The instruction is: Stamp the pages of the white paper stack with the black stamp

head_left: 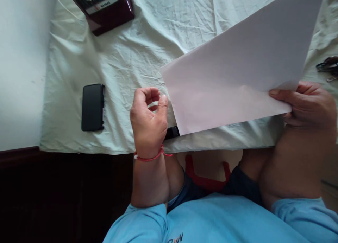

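Note:
A blank white sheet of paper (232, 74) is held up at a slant above the cloth. My right hand (308, 102) pinches its lower right corner, thumb on top and fingers beneath. Just off the sheet's left edge is my left hand (149, 120), its fingers loosely curled with a gap to the thumb and nothing visible between them. A red string bracelet (149, 158) circles the left wrist. Beside that wrist, a small black object (173, 132) shows partly; the paper and my hand hide the rest, so its kind is unclear.
A pale, wrinkled cloth (118, 67) covers the table. On the left lies a black phone (92, 107). Behind it stands a glossy dark red box-like item (111, 14) near a white cable (67, 9). Keys or similar dark metal things (329, 67) lie at the far right.

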A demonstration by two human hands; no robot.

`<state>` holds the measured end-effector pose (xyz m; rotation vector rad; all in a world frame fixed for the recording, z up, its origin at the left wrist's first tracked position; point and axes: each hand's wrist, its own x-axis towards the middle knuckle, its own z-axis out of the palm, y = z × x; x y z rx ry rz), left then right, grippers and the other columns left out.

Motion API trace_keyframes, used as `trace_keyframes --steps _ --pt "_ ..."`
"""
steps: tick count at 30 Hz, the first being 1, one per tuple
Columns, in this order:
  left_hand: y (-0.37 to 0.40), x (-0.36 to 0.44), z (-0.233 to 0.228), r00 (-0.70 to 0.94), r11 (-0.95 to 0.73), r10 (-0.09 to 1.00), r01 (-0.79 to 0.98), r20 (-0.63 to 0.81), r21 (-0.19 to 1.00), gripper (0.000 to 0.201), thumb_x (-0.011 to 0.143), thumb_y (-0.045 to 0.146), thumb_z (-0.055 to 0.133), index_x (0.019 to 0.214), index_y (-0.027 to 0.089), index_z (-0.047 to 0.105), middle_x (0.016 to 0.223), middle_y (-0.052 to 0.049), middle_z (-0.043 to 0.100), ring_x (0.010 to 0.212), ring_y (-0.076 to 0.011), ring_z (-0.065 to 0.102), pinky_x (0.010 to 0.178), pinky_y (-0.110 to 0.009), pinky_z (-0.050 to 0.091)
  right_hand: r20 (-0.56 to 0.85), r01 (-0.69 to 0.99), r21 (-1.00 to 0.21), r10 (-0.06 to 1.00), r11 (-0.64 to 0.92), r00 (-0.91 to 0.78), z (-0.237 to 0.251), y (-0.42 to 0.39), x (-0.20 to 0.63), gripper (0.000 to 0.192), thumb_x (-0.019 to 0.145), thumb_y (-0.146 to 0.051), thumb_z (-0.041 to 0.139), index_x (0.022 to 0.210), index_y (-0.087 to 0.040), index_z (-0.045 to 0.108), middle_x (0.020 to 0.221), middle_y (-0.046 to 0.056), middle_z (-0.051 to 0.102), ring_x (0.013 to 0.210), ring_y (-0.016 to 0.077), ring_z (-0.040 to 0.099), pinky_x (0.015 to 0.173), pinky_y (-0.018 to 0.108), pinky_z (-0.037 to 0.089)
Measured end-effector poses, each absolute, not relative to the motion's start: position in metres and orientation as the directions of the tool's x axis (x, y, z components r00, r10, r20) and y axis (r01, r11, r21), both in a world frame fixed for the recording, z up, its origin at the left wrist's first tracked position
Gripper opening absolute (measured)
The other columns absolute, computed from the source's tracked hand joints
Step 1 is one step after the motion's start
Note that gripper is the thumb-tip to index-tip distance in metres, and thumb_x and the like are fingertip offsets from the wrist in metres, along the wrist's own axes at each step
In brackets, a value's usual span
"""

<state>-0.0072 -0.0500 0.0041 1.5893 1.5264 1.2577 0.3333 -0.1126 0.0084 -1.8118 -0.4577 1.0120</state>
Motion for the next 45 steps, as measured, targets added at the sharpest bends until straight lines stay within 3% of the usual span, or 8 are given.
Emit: trace_keyframes --steps 8,16,23,27,34,39,43,45 --pt "-0.049 -0.011 0.002 -0.065 -0.137 0.972 0.626 0.226 0.768 0.014 0.102 0.035 0.070 0.109 0.022 0.068 0.109 -0.007 0.077 0.102 -0.0226 0.075 0.087 -0.035 0.061 -0.477 -0.156 -0.872 0.736 -0.464 0.480 0.016 -0.110 0.325 0.022 0.055 -0.016 0.089 0.072 -0.017 0.074 0.053 -0.002 0.056 0.031 0.0086 0.038 0.024 0.019 0.020" --pt "-0.046 -0.009 -0.009 -0.004 -0.168 0.969 0.723 0.247 0.670 0.018 0.103 0.018 0.053 0.114 0.020 0.067 0.116 -0.010 0.076 0.113 -0.0252 0.073 0.104 -0.042 0.057 -0.481 -0.170 -0.874 0.764 -0.455 0.430 0.020 -0.105 0.315 0.014 0.061 -0.014 0.085 0.066 -0.016 0.072 0.050 -0.002 0.053 0.030 0.0062 0.036 0.025 0.017 0.021" --pt "-0.045 -0.002 -0.014 0.009 -0.183 0.958 0.789 0.286 0.586 0.022 0.102 0.014 0.047 0.113 0.020 0.065 0.115 -0.012 0.076 0.112 -0.0280 0.072 0.103 -0.043 0.057 -0.499 -0.150 -0.860 0.743 -0.487 0.446 0.021 -0.106 0.315 0.013 0.063 -0.017 0.085 0.066 -0.017 0.072 0.051 -0.001 0.053 0.030 0.0070 0.035 0.024 0.017 0.017" --pt "-0.048 0.008 -0.017 0.021 -0.165 0.960 0.845 0.278 0.509 0.026 0.101 0.011 0.046 0.116 0.019 0.066 0.119 -0.014 0.076 0.119 -0.0332 0.071 0.111 -0.050 0.054 -0.510 -0.170 -0.854 0.723 -0.492 0.467 0.025 -0.104 0.310 0.010 0.066 -0.012 0.081 0.064 -0.016 0.072 0.051 0.000 0.054 0.029 0.0059 0.034 0.025 0.016 0.019" --pt "-0.053 0.025 -0.012 0.133 -0.169 0.981 0.944 0.142 0.284 0.047 0.102 0.010 0.042 0.140 0.010 0.069 0.140 -0.025 0.072 0.132 -0.0450 0.067 0.113 -0.063 0.050 -0.541 -0.199 -0.836 0.705 -0.512 0.459 0.031 -0.100 0.304 0.012 0.069 -0.009 0.077 0.061 -0.015 0.070 0.048 -0.001 0.051 0.028 0.0057 0.033 0.025 0.016 0.014" --pt "-0.050 0.016 -0.009 0.212 -0.251 0.966 0.901 0.146 0.354 0.038 0.103 0.022 0.055 0.134 0.009 0.072 0.136 -0.023 0.075 0.131 -0.0440 0.067 0.117 -0.061 0.049 -0.514 -0.183 -0.854 0.735 -0.486 0.442 0.022 -0.103 0.311 0.012 0.071 -0.008 0.077 0.064 -0.015 0.071 0.050 0.000 0.053 0.031 0.0059 0.037 0.026 0.016 0.021" --pt "-0.052 -0.009 0.012 0.179 -0.231 0.973 0.815 0.148 0.532 0.030 0.106 0.038 0.060 0.123 0.019 0.074 0.127 -0.014 0.078 0.122 -0.0339 0.072 0.111 -0.050 0.055 -0.457 -0.143 -0.885 0.766 -0.444 0.452 0.013 -0.107 0.319 0.008 0.070 -0.012 0.082 0.070 -0.016 0.075 0.055 0.000 0.056 0.033 0.0061 0.038 0.026 0.017 0.020" --pt "-0.056 -0.024 0.030 0.221 -0.210 0.974 0.793 0.051 0.572 0.032 0.104 0.048 0.066 0.123 0.023 0.073 0.121 -0.009 0.079 0.110 -0.0296 0.074 0.099 -0.044 0.059 -0.465 -0.135 -0.879 0.758 -0.458 0.458 0.012 -0.108 0.320 0.008 0.071 -0.012 0.082 0.070 -0.016 0.075 0.054 -0.001 0.054 0.032 0.0062 0.037 0.026 0.017 0.018"
